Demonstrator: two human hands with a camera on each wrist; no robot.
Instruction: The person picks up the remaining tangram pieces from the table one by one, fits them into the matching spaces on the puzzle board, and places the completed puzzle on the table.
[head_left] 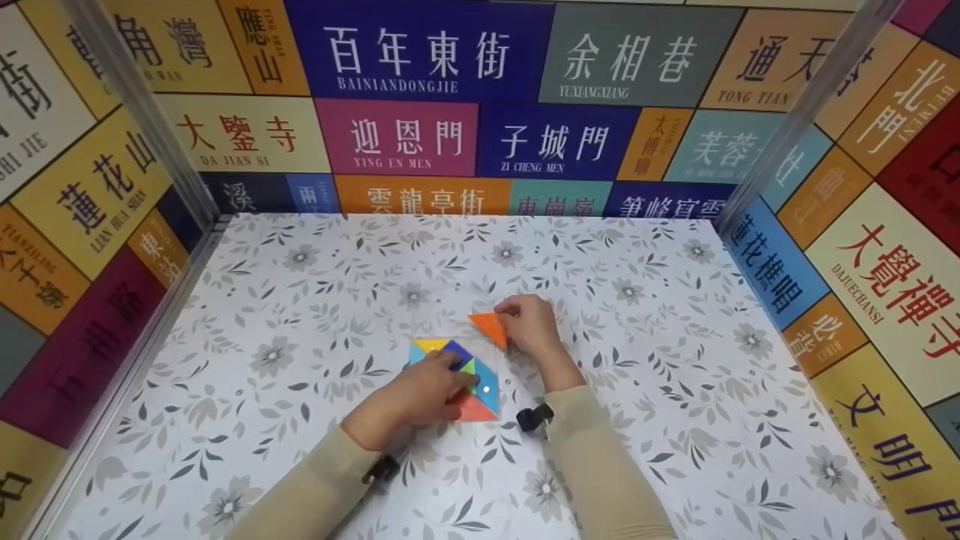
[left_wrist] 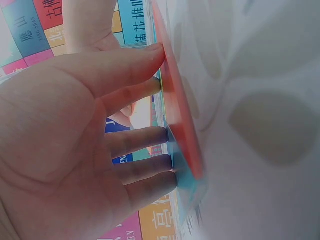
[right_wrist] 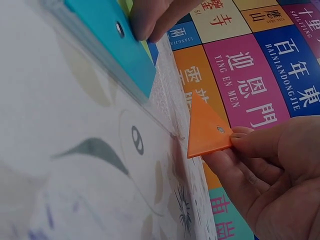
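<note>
Between thumb and fingers, my right hand (head_left: 531,326) pinches an orange triangle tangram piece (head_left: 489,327) with a small hole, raised beside the clear tray (right_wrist: 166,107). Set in that tray are a yellow piece (head_left: 429,344), a dark blue one (head_left: 457,351), a green one (head_left: 469,367), a blue one with a hole (head_left: 487,380) and a red-orange one (head_left: 478,409). Over them lies my left hand (head_left: 424,388), its extended fingertips touching the pieces. In the left wrist view its thumb meets the edge of the red piece (left_wrist: 181,105). The left hand partly covers several pieces.
A white cloth with grey leaves and flowers (head_left: 637,450) covers the table. Upright panels (head_left: 405,142) with coloured name blocks stand along the back and both sides. Each sleeve carries a dark strap clip (head_left: 534,418) near the wrist.
</note>
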